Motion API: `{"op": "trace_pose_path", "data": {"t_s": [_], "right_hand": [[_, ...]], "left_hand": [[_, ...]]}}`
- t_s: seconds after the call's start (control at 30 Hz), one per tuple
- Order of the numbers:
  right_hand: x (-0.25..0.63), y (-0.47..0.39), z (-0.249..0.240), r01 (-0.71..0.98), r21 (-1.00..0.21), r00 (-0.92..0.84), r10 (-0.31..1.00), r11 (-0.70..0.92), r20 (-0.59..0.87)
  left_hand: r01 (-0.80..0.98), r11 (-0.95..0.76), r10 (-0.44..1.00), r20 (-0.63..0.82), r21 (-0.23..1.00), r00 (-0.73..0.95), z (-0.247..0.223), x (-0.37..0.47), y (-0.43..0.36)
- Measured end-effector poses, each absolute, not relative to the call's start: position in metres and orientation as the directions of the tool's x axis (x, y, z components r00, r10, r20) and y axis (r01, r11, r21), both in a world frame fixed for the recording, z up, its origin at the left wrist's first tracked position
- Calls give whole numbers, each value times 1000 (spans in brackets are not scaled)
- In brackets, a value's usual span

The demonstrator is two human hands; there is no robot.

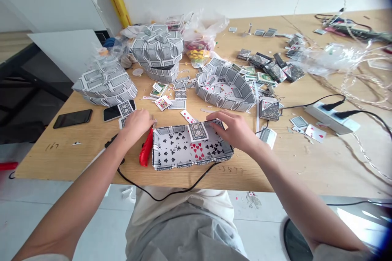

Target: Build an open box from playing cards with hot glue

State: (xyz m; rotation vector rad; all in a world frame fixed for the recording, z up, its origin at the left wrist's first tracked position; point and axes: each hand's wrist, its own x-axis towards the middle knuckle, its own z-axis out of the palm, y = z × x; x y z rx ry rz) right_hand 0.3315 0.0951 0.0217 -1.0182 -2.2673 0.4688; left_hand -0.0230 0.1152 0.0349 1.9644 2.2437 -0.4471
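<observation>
At the card box's (190, 164) two o'clock, the right hand (235, 129) pinches the rim, likely steadying it; left hand's (137, 124) grip: cannot tell. Next needs light pressure.

2 phones (72, 118) (112, 113) lie left of the front tray (176, 149); power strip (332, 119) right.

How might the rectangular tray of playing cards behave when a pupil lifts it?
The rectangular tray is probably light, being built of cards. It looks thin-sided, so may flex if pinched. The patterned card across its far edge could slide, unless glued.
</observation>
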Motion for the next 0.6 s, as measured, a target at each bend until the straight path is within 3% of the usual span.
{"op": "trace_pose_path", "data": {"t_s": [0.3, 0.6], "right_hand": [[319, 118, 21, 521, -579, -648, 732, 627, 209], [313, 129, 18, 526, -587, -689, 713, 615, 131]], "left_hand": [[986, 149, 907, -386, -81, -169, 34, -33, 134], [977, 178, 936, -287, -121, -206, 42, -21, 137]]}}
